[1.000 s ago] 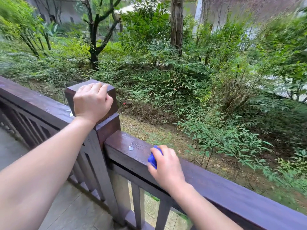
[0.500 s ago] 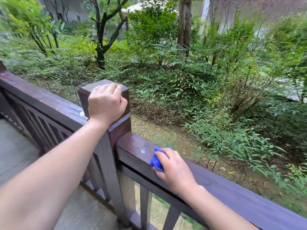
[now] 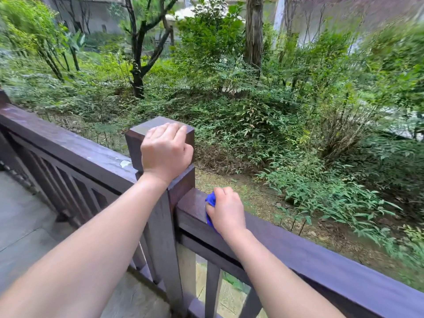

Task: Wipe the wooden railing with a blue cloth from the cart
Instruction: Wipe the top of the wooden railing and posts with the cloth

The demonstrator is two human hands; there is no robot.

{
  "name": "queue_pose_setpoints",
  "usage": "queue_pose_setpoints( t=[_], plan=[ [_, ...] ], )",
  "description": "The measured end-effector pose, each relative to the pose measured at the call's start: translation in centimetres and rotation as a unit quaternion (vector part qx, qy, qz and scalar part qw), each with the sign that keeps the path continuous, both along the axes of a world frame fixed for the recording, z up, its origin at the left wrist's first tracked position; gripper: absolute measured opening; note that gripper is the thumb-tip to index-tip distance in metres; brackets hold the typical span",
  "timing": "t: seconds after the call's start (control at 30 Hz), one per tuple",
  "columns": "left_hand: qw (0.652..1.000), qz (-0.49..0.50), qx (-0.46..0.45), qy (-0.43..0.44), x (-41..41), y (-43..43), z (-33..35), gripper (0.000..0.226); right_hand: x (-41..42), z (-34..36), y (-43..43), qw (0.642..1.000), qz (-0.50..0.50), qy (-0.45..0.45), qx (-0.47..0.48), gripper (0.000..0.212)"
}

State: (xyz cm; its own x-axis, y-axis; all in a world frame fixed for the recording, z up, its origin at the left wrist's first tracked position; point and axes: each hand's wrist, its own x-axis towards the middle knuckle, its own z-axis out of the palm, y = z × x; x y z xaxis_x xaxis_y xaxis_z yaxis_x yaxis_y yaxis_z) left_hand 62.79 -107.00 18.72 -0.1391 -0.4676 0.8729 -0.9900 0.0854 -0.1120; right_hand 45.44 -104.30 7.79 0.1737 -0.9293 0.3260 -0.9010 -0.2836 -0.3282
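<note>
A dark brown wooden railing runs from the left edge to the lower right, broken by a square post. My left hand rests curled over the top of that post. My right hand presses a bunched blue cloth onto the top rail just right of the post; most of the cloth is hidden under my palm. The cart is not in view.
The left rail section carries a pale spot beside the post. Vertical balusters stand below the rails. Grey paving lies on my side. Shrubs and trees fill the ground beyond.
My right hand has slid the blue cloth left along the top rail, close up to the post, covering the small pale spot. My left hand stays on the post. The view shifted left.
</note>
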Motion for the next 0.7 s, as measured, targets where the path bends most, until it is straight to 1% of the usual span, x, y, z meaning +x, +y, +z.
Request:
queue_pose_setpoints(
  t=[0.03, 0.13, 0.17, 0.2, 0.33, 0.37, 0.4, 0.43, 0.5, 0.53, 0.57, 0.63, 0.7],
  plan=[
    [1.0, -0.003, 0.004, -0.002, 0.0, 0.1, 0.0, 0.034, 1.2, 0.1, 0.3, 1.0, 0.018, 0.009, -0.006, 0.024],
    [1.0, -0.003, 0.022, -0.009, 0.2, 0.3, 0.1, 0.035, 2.5, -1.6, 2.7, 0.986, 0.151, 0.055, -0.052, 0.025],
    [0.999, -0.003, 0.031, -0.009, 0.2, 0.4, 0.2, 0.035, 2.0, -1.9, 2.9, 0.981, 0.166, 0.068, -0.07, 0.026],
    [0.999, -0.001, 0.04, -0.009, 0.2, 0.6, 0.3, 0.035, 1.6, -1.5, 2.3, 0.983, 0.155, 0.076, -0.066, 0.027],
    [0.998, 0.0, 0.068, -0.011, 0.2, 1.0, 0.6, 0.038, 3.5, 0.9, -1.7, 0.998, 0.017, 0.051, 0.011, 0.028],
    [0.997, 0.0, 0.072, -0.01, 0.2, 1.0, 0.7, 0.038, 4.5, 1.0, -1.5, 0.999, 0.019, 0.046, 0.007, 0.027],
    [0.997, -0.001, 0.074, -0.01, 0.2, 1.0, 0.7, 0.038, 5.3, 0.7, -0.8, 0.998, 0.046, 0.039, -0.011, 0.026],
    [0.997, -0.001, 0.073, -0.011, 0.2, 1.0, 0.6, 0.038, 5.8, 0.0, 0.4, 0.994, 0.097, 0.043, -0.033, 0.024],
    [0.998, 0.005, 0.065, -0.017, 0.3, 0.7, 0.4, 0.037, 5.2, -1.8, 2.3, 0.975, 0.191, 0.08, -0.074, 0.023],
    [0.998, 0.008, 0.061, -0.018, 0.4, 0.7, 0.4, 0.037, 4.4, -1.9, 2.2, 0.972, 0.203, 0.088, -0.078, 0.023],
    [0.998, 0.008, 0.059, -0.018, 0.4, 0.6, 0.4, 0.037, 3.6, -1.4, 1.5, 0.978, 0.184, 0.074, -0.064, 0.025],
    [0.998, 0.007, 0.052, -0.021, 0.4, 0.6, 0.4, 0.037, 2.6, -0.2, -0.7, 0.993, 0.105, 0.043, -0.011, 0.027],
    [0.999, 0.007, 0.044, -0.028, 0.4, 0.7, 0.4, 0.037, 2.2, 0.4, -1.8, 0.999, 0.04, 0.022, 0.014, 0.028]
  ],
)
